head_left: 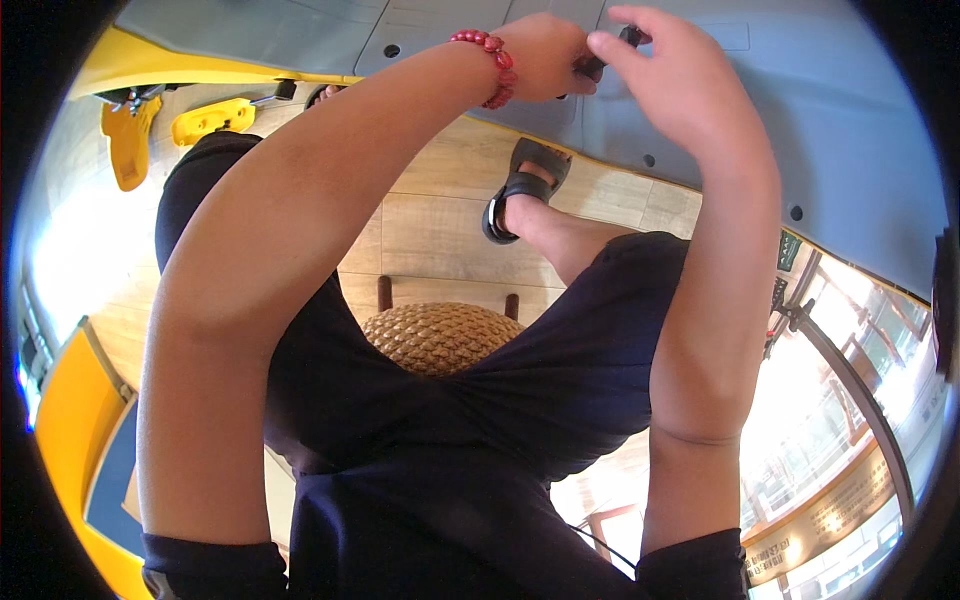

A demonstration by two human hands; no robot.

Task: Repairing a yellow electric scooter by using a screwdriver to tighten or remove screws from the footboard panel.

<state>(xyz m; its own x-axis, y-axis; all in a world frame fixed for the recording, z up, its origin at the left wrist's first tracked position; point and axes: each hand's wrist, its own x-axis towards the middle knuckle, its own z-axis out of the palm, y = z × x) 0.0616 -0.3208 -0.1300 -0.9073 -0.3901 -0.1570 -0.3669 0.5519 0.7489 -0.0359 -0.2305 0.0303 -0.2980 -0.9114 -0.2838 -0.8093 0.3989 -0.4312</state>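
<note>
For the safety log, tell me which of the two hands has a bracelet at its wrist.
The left hand: red beads circle its wrist; the right hand wears none.

Blue-grey tabletop [850,140]: room to pass right of the right hand [682,68], also on the left, far side of the left forearm [330,150]. Far centre blocked: left hand [550,55] and right hand close together around a small black piece [629,37]. Left forearm runs diagonally, near left to far centre, barring a straight crossing. Right forearm [735,270] walls off the right. Open gap between forearms, above woven stool [440,335]; dark-clothed thighs [590,320] flank it, tabletop edge bounds it far.
</note>
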